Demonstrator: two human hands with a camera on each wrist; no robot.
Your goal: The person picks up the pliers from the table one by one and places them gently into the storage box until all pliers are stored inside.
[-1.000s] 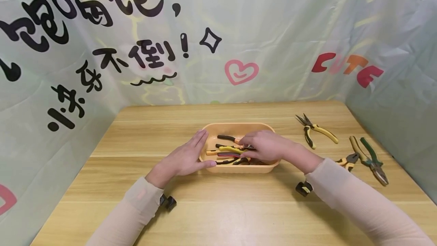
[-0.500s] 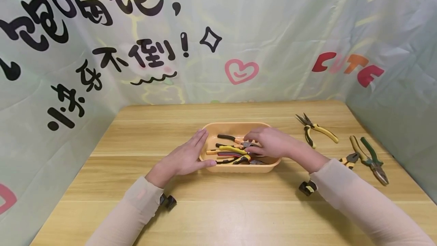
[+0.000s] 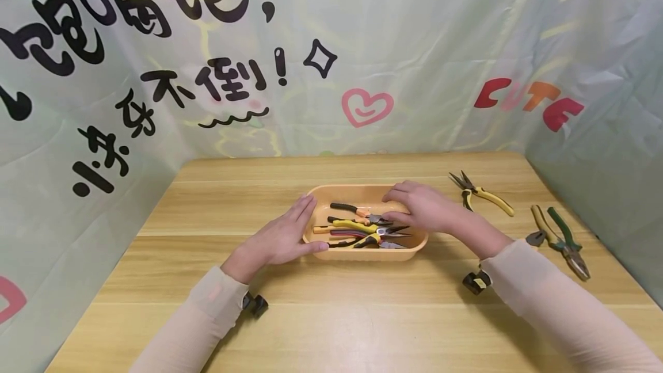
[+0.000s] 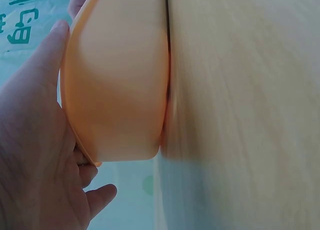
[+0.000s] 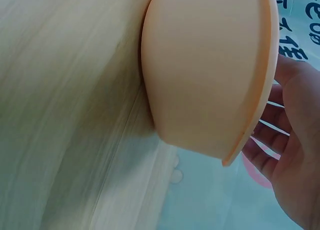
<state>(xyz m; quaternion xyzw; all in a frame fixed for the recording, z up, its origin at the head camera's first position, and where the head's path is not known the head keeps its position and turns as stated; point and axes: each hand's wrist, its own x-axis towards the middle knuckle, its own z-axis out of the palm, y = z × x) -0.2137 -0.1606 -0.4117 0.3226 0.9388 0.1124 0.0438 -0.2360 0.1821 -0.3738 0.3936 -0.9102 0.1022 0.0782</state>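
Observation:
An orange plastic basket [image 3: 370,255] sits in the middle of the table, with several pliers lying in it, handles to the left. Among them are black-and-orange pliers [image 3: 344,208] at the back and yellow-handled pliers [image 3: 357,226] in the middle. My left hand [image 3: 277,240] rests on the basket's left end, fingers spread along the rim; the left wrist view shows the thumb [image 4: 47,52] at the rim. Over the right end is my right hand [image 3: 422,206], fingers relaxed and holding nothing. In the right wrist view its fingers [image 5: 272,120] pass behind the basket's rim.
On the wooden table [image 3: 331,315], right of the basket, lie long-nose pliers [image 3: 489,197] with yellow-black handles. Farther right are green-and-yellow-handled pliers [image 3: 564,246], beside another pliers' dark head [image 3: 536,239], partly hidden by the right sleeve. A printed curtain [image 3: 425,73] stands behind.
My right hand has moved back and right, from over the pliers to the basket's right end, uncovering the pliers' heads. The left hand stays at the rim.

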